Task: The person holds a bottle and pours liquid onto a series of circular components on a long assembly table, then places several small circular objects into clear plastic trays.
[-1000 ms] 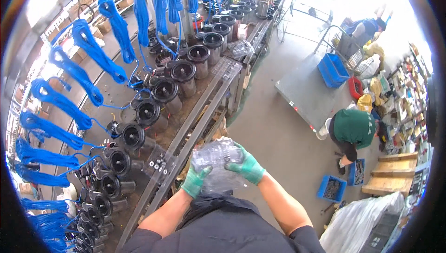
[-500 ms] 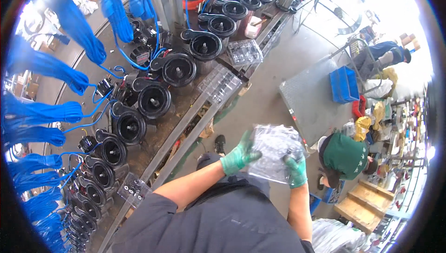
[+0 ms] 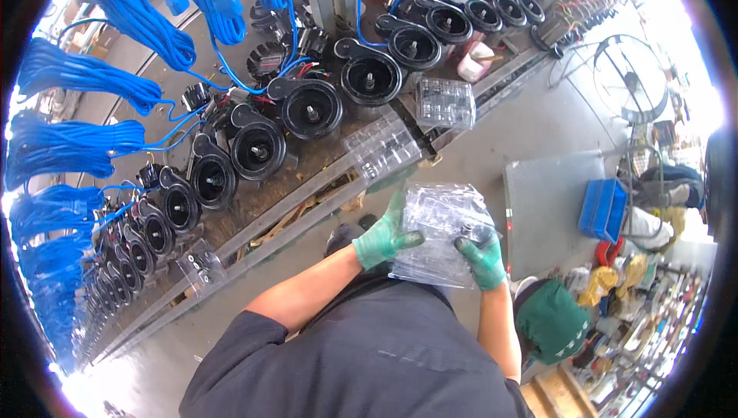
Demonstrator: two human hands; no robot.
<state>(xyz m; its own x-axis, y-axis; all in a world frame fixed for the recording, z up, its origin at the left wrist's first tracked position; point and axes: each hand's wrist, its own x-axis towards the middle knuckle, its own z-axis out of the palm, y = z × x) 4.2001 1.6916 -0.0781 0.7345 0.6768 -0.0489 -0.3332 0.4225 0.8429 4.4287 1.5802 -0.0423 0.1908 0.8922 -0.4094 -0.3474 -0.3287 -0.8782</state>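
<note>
Between my hands is a stack of clear plastic trays (image 3: 440,222), held in front of my body beside the workbench. My left hand (image 3: 384,235), in a green glove, grips its left edge with the thumb on top. On the opposite edge my right hand (image 3: 484,259), gloved alike, has its thumb pressed on the upper face; the fingers beneath are hidden. Past the stack, a clear tray (image 3: 382,145) lies on the bench edge. Farther along sits another clear tray (image 3: 446,103) with moulded pockets. A third tray (image 3: 201,267), holding small ring-like parts, rests near the left end.
Along the bench stands a row of black round motor housings (image 3: 311,111), wired to hanging blue cable bundles (image 3: 84,145). A metal rail (image 3: 284,222) edges the bench. To the right are a flat grey cart (image 3: 546,203), a blue crate (image 3: 603,210) and a person in green (image 3: 553,318).
My view has shifted, so the bench and cart sit differently in the picture. Both hands still hold the tray stack, which has turned slightly and moved a little left in view.
</note>
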